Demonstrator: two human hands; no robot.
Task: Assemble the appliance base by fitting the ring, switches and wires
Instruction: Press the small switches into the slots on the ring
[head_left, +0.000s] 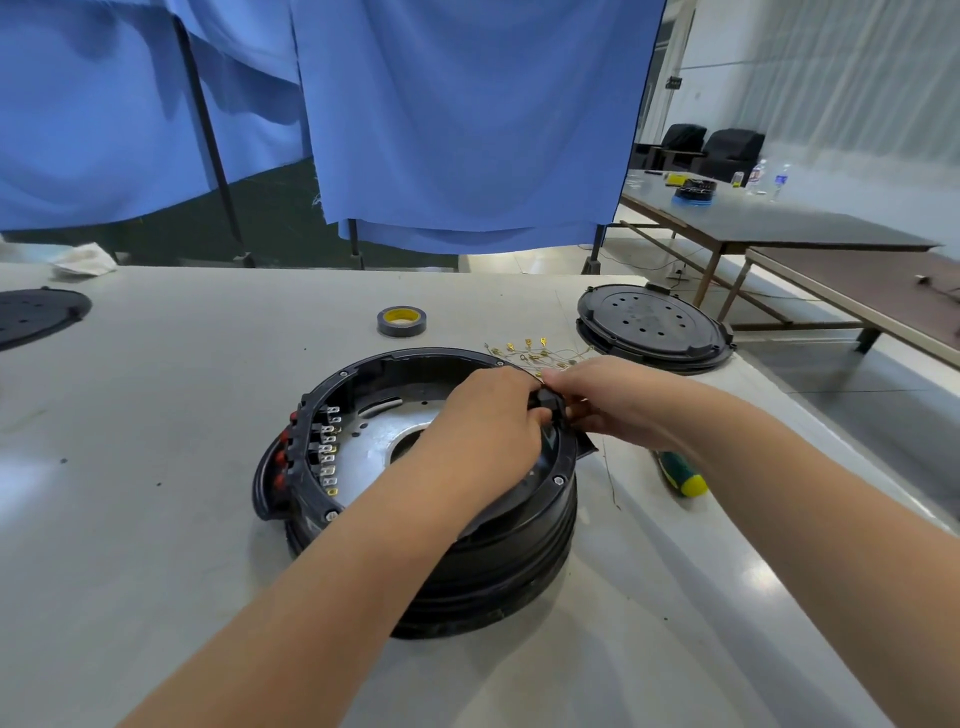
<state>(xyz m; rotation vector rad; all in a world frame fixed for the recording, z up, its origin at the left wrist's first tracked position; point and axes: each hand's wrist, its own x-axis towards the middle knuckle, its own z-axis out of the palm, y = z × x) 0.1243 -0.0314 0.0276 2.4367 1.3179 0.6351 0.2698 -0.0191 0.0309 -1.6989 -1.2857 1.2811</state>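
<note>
Round black plastic appliance base (431, 499) standing open side up near the front edge of the pale grey table (156, 415), towards its right side. Black ring (311, 410) seated on the rim, a row of red switches (283, 452) with metal terminals along its left arc. Left hand (488, 415) curled over the rim's right part, right hand (597, 395) meeting it there, both pinching a small black part (548, 402). Thin wires with brass terminals (530, 353) lying just behind the hands. Green-and-yellow-handled screwdriver (680, 474) right of the base. Grey tape roll with yellow core (401, 321) further back. Black perforated round cover (654, 327) by the right edge, another black disc (36, 314) at the left edge.
</note>
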